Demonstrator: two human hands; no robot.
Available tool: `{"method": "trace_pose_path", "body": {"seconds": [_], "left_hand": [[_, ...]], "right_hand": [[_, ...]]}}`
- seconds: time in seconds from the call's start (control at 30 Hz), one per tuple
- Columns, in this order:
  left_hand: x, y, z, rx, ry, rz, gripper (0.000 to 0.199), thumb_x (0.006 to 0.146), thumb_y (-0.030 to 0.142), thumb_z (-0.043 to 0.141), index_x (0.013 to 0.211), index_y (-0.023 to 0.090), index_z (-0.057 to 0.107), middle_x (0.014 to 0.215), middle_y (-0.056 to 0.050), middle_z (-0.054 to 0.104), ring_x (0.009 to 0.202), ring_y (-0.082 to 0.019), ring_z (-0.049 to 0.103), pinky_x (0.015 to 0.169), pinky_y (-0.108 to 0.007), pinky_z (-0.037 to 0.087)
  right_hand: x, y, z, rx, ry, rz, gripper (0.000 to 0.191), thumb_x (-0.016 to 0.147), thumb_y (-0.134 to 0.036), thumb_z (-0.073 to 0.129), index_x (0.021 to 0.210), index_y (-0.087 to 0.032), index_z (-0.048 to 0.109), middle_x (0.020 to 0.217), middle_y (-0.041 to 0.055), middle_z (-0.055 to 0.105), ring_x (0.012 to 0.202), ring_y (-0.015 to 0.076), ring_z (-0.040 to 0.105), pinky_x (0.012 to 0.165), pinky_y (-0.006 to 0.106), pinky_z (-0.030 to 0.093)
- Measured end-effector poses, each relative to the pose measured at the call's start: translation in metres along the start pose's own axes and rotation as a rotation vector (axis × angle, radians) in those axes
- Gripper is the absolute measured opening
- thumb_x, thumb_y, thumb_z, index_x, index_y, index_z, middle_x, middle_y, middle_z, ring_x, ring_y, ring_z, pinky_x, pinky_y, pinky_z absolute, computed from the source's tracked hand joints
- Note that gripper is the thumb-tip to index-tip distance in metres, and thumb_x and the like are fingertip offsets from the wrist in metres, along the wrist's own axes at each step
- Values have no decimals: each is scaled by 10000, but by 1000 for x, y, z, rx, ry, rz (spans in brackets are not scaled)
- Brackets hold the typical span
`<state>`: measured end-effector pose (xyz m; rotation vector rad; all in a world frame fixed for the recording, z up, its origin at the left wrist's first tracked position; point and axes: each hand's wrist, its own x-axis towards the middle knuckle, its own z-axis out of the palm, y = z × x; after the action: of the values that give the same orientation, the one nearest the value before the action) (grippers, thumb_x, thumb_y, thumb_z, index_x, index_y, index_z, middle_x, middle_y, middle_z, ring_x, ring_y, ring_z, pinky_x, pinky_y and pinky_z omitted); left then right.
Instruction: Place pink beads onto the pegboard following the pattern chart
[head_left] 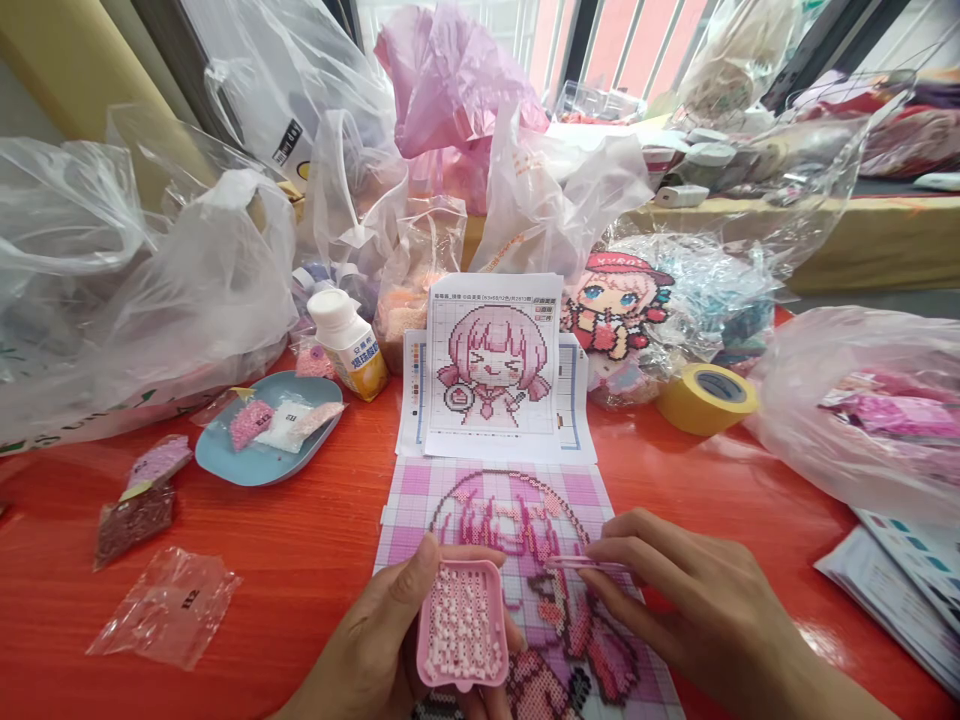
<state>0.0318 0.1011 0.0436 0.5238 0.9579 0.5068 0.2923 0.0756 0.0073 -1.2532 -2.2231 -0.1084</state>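
Observation:
My left hand (382, 625) is wrapped round a small pink tray (423, 640) that holds many white fuse beads (463, 622). The tray hangs over the lower left part of a pegboard (401, 510) on a pink and white checked ground. Pink tweezers (585, 564) are pinched in my right hand (667, 580), their tips pointing left above the bead pattern. On the board, pink, dark and red beads (517, 530) form part of a figure. Part of the pattern is hidden behind the tray and my hands.
A printed chart (491, 365) leans behind the board. To the left are a blue plate (262, 472) with bead packets, a white bottle (345, 340) and a clear bag (169, 608). Yellow tape (705, 400) stands at the right, near a plastic bag (810, 370). More bags line the back.

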Motion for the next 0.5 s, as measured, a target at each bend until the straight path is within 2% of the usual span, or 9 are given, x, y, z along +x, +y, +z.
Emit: {"method": "trace_pose_path", "body": {"seconds": [0.17, 0.3, 0.37, 0.47, 0.5], "left_hand": [[0, 0, -1, 17, -19, -2, 681, 763, 633, 673, 1187, 100, 646, 839, -125, 775, 706, -207, 690, 655, -287, 537], [0, -1, 1, -10, -120, -8, 636, 778, 600, 682, 1183, 112, 646, 863, -123, 781, 694, -195, 705, 659, -275, 524], [1, -5, 1, -17, -176, -33, 579, 814, 562, 666, 1200, 132, 640, 906, -123, 782, 741, -204, 722, 705, -287, 522], [3, -17, -1, -27, -218, -27, 550, 854, 551, 621, 1214, 136, 640, 987, -151, 773, 922, -258, 721, 857, -355, 494], [4, -20, -2, -30, -235, -17, 560, 850, 567, 616, 1205, 136, 648, 982, -149, 772, 918, -256, 719, 862, -357, 486]], "right_hand": [[0, 0, 1, -4, 9, -4, 108, 969, -252, 515, 914, -198, 591, 767, -6, 623, 544, 73, 571, 480, 193, 413], [3, -4, -3, 1, 68, -1, 99, 969, -240, 522, 936, -190, 601, 770, 2, 643, 581, 75, 611, 500, 185, 430], [6, -7, -7, -5, 112, -1, 116, 976, -247, 514, 942, -189, 607, 765, 7, 652, 599, 80, 630, 508, 184, 439], [10, -13, -12, 9, 149, -16, 147, 989, -254, 495, 933, -189, 614, 756, 11, 662, 611, 82, 638, 531, 183, 459], [11, -15, -13, 23, 154, -25, 154, 991, -253, 490, 934, -189, 618, 754, 12, 664, 620, 82, 642, 548, 182, 469]]}}
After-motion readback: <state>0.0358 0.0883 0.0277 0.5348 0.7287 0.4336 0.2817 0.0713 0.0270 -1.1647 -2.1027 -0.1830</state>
